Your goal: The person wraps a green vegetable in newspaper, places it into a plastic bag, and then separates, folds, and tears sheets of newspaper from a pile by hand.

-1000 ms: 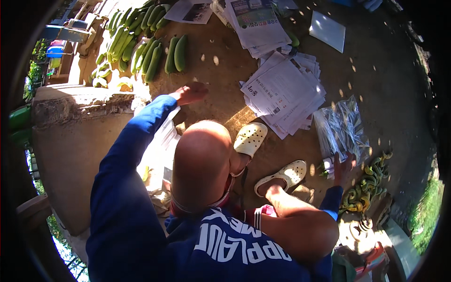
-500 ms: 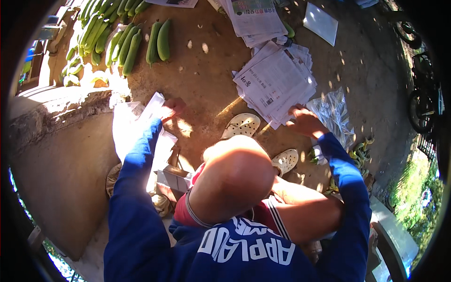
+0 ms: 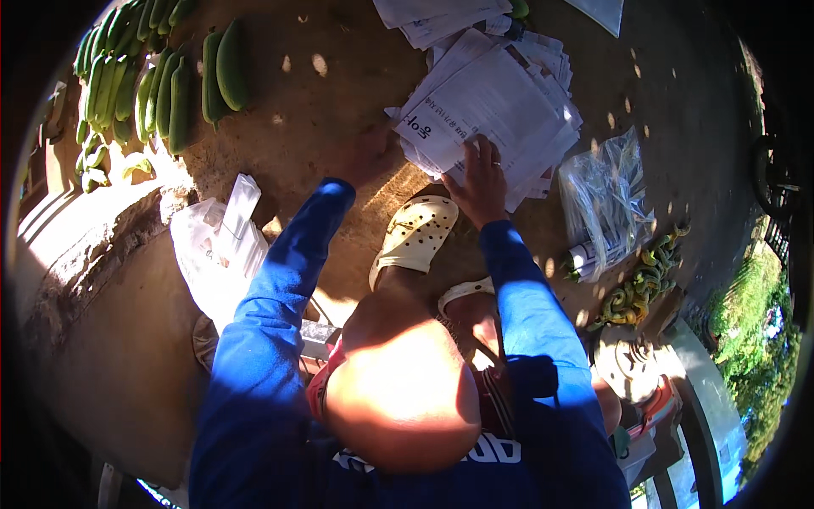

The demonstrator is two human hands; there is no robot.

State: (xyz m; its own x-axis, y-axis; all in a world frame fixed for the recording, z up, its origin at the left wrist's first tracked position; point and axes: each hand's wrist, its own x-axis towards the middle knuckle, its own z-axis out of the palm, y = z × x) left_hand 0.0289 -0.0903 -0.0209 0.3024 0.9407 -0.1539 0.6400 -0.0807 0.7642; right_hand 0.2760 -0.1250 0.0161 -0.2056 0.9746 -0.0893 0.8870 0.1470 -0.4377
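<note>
A fanned stack of printed paper sheets (image 3: 509, 102) lies on the brown ground in front of me. My right hand (image 3: 482, 182) rests on the near edge of the stack, fingers spread and thumb apart. At the stack's left edge, my left hand (image 3: 370, 155) is in dark shadow and blurred, so its fingers are hard to make out. Left of my left forearm sits a white plastic bag (image 3: 199, 254) with folded paper strips sticking up from it.
Long green gourds (image 3: 178, 106) lie in rows at the far left. A clear plastic bag (image 3: 602, 199) is on the right, beside a pile of curled yellow-green vegetables (image 3: 640, 284). My cream clog (image 3: 415, 237) stands just below the papers. A low concrete ledge (image 3: 102, 220) runs along the left.
My left hand has left the white bag and moved right to the paper stack. My right hand has shifted left onto the sheets. The view has moved too.
</note>
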